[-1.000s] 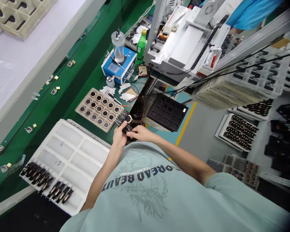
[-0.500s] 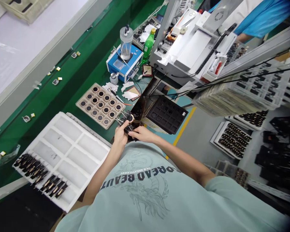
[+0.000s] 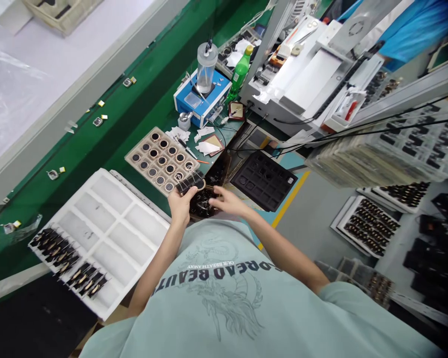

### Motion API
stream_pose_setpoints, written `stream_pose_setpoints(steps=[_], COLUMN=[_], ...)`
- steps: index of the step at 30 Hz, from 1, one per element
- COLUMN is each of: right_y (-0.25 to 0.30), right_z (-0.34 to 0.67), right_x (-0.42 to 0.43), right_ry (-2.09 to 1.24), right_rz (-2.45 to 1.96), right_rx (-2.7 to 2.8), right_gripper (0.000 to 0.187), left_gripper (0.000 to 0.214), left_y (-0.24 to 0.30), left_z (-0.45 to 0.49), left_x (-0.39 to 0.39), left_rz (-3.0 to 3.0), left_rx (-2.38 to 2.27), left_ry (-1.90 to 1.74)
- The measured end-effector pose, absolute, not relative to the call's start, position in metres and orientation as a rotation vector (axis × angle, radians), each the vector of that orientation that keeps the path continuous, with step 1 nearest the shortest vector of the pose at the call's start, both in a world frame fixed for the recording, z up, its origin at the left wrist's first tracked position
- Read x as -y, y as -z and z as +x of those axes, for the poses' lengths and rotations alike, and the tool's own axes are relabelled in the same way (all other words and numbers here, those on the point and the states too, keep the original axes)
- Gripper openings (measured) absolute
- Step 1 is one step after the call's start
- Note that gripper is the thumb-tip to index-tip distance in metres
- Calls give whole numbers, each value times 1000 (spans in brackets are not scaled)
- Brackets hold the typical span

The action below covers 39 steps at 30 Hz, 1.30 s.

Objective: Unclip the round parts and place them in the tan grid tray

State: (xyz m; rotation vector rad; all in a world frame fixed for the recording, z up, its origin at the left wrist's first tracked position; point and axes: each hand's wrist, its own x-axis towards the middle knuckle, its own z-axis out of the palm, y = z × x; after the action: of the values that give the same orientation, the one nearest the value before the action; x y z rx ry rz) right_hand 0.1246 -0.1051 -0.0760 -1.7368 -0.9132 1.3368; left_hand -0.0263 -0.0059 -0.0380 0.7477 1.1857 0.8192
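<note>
My left hand (image 3: 180, 203) is closed on black binder clips (image 3: 189, 184) with wire handles, clamped to a small round part (image 3: 200, 184) with a pale rim. It is held over the near corner of a beige tray (image 3: 137, 170) of round dark-faced parts. To its right, my right hand (image 3: 228, 201) has its fingers apart and holds nothing I can see. Between the hands lies a box of loose black clips (image 3: 202, 203), partly in shadow.
A white compartment tray (image 3: 115, 171) at left bears rows of clipped parts (image 3: 85, 278). Behind stand a blue machine (image 3: 189, 99) with a clear cylinder (image 3: 206, 74) and a green bottle (image 3: 241, 72). A black tray (image 3: 263, 199) sits right; stacked trays (image 3: 332, 164) stand beyond.
My right hand has moved off the clips to the right and its fingers have opened. My left hand has shifted slightly left, still holding the clipped part. The camera view has shifted a little.
</note>
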Motion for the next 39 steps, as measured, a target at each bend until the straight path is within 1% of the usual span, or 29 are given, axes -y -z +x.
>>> stream_pose_setpoints(steps=[3, 5, 8, 14, 18, 19, 22, 23, 26, 29, 31, 34, 37, 39], right_y=[60, 47, 37, 41, 38, 36, 31, 29, 24, 25, 33, 54, 66, 58], right_z=[137, 141, 139, 143, 155, 156, 154, 153, 154, 165, 172, 171, 157, 148], right_x=[85, 74, 66, 71, 75, 76, 79, 80, 82, 84, 86, 91, 96, 99], right_ry=[-1334, -1351, -1314, -1256, -1357, -1382, -1442, -1450, -1411, -1277, -1209, -1265, -1295, -1251], right_rz=[-1470, -1345, -1333, -1387, -1429, -1461, -1521, -1528, -1557, -1623, -1673, -1737, -1815, -1793], right_rx=[651, 631, 628, 537, 783, 869, 1045, 1064, 1029, 960, 921, 881, 933, 989], right_gripper=[66, 58, 52, 54, 70, 67, 47, 45, 48, 49, 49, 56, 68, 70], left_gripper=[53, 59, 60, 72, 71, 70, 68, 67, 62, 55, 60, 73, 82, 86], left_y=[33, 30, 28, 35, 41, 41, 37, 35, 29, 27, 26, 14, -15, -38], left_z=[-29, -27, -24, -26, -27, -25, -20, -18, -13, -16, -24, -41, -56, -60], left_x=[5, 6, 7, 7, 7, 7, 9, 9, 11, 11, 9, 4, 0, -1], left_rz=[918, 985, 1051, 1116, 1014, 979, 960, 990, 1095, 1059, 943, 787, 743, 753], left_rx=[-1119, -1069, -1058, -1041, -974, -956, -885, -858, -799, -833, -911, -1011, -1009, -979], left_ry=[-659, -582, -552, -449, -344, -330, -285, -269, -193, -126, -148, -224, -331, -410])
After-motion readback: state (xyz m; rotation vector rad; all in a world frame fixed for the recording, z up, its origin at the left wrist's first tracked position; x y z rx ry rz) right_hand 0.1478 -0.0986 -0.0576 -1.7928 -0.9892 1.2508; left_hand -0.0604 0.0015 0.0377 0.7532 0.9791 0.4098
